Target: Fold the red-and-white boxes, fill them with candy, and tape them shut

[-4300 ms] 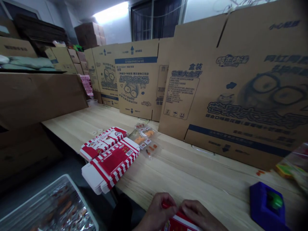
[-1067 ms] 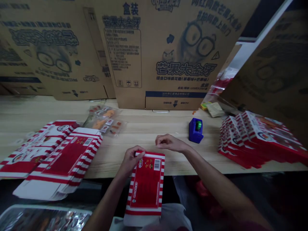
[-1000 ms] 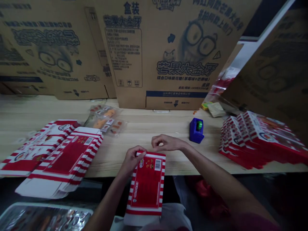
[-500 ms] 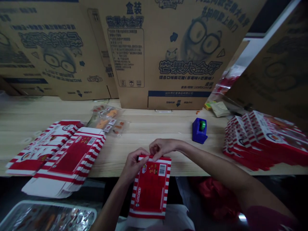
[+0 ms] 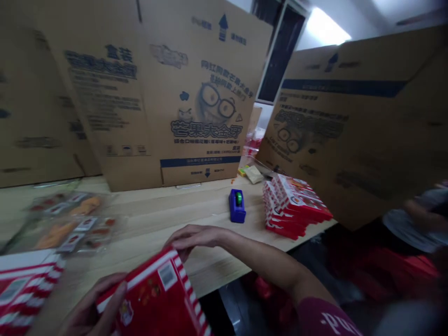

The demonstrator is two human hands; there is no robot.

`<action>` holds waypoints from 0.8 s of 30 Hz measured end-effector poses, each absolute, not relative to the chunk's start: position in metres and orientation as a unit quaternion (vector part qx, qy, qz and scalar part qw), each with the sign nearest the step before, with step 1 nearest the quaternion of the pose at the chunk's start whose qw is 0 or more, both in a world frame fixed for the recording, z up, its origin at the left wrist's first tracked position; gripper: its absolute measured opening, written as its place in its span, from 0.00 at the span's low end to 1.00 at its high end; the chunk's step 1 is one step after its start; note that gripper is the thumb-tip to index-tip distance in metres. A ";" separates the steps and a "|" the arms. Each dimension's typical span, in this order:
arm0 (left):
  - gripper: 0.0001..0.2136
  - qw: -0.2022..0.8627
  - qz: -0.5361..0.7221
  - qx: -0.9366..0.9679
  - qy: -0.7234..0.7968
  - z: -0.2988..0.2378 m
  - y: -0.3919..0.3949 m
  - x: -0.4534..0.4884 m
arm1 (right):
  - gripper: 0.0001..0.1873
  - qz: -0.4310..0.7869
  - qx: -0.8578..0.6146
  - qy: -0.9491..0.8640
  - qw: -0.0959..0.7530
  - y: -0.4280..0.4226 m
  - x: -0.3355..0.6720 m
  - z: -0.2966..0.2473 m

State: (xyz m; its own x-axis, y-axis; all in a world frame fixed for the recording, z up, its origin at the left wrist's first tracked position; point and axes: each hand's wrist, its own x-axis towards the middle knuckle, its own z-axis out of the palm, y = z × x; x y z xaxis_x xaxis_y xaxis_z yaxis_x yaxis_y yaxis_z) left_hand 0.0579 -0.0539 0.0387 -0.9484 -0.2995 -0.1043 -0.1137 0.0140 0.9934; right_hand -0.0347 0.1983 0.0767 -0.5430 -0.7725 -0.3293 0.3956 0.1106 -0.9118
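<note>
Red-striped carton [image 5: 154, 291] — left hand [image 5: 94, 303] at its edge, right hand [image 5: 196, 237] atop.

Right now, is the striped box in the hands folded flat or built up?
Seems flat: the box shows one printed face, no raised sides, between left hand and right hand.

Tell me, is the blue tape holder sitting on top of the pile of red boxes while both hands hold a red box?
Not quite. The blue tape holder is not on top of the pile of red boxes. It stands beside the pile on the wooden table, as the head view shows. The left hand and right hand do hold the red box.
</note>
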 end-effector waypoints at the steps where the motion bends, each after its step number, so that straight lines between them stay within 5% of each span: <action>1: 0.19 0.078 -0.699 0.198 -0.682 0.039 -0.058 0.062 | 0.33 -0.651 -0.141 0.608 0.431 0.203 -0.031 0.077; 6: 0.20 0.175 -0.659 0.313 -0.661 0.009 -0.099 0.092 | 0.25 -0.645 -0.058 0.696 0.311 0.209 -0.039 0.021; 11: 0.27 0.250 -0.336 0.183 -0.889 -0.023 -0.133 0.125 | 0.21 -0.539 -0.162 0.801 0.206 0.155 -0.082 -0.031; 15: 0.45 0.054 -0.199 -0.108 -0.973 -0.016 -0.124 0.115 | 0.20 -0.453 -0.238 0.849 0.133 0.077 -0.131 -0.031; 19: 0.47 -0.178 -0.148 -0.242 -0.942 0.002 -0.109 0.082 | 0.25 -0.415 -0.331 0.836 0.138 0.006 -0.172 -0.021; 24: 0.62 -0.217 -0.187 -0.304 -0.909 0.001 -0.114 0.058 | 0.29 -0.288 -0.423 0.845 0.157 0.003 -0.175 -0.031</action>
State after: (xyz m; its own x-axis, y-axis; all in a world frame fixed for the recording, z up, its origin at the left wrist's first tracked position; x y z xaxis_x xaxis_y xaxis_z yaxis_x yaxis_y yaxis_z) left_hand 0.0577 -0.1138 0.0010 -0.7214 0.6336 -0.2795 0.4713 0.7449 0.4722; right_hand -0.1746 0.0031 -0.0308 -0.5931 -0.8049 -0.0215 -0.6244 0.4766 -0.6189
